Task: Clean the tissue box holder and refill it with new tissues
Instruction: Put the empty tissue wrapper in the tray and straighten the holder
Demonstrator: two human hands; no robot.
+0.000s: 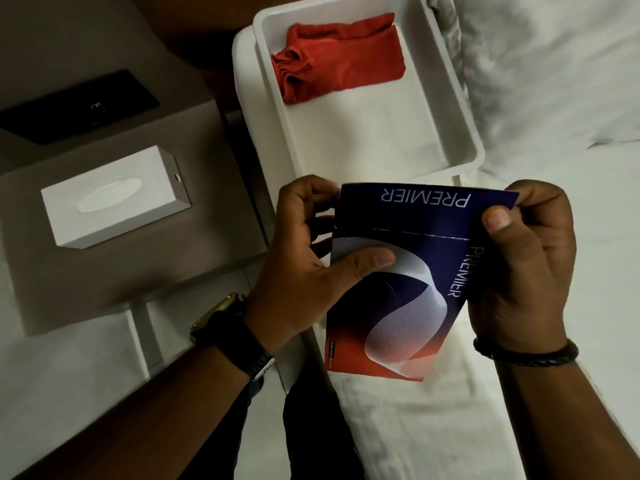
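Both hands, left (311, 251) and right (523, 268), pinch the pack (408, 271); uneven pulling may tear the tissues inside.

We see a navy tissue pack (408, 271) with white swirling lines fading to orange-red at its base. Above it, an orange-red cloth (339, 60) lies in a white tray (460, 109); left, a white holder (114, 199).

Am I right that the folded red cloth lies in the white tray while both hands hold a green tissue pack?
Not quite: the head view shows the tissue pack is dark blue, not green. The folded red cloth does lie in the white tray, with left hand and right hand holding the pack.
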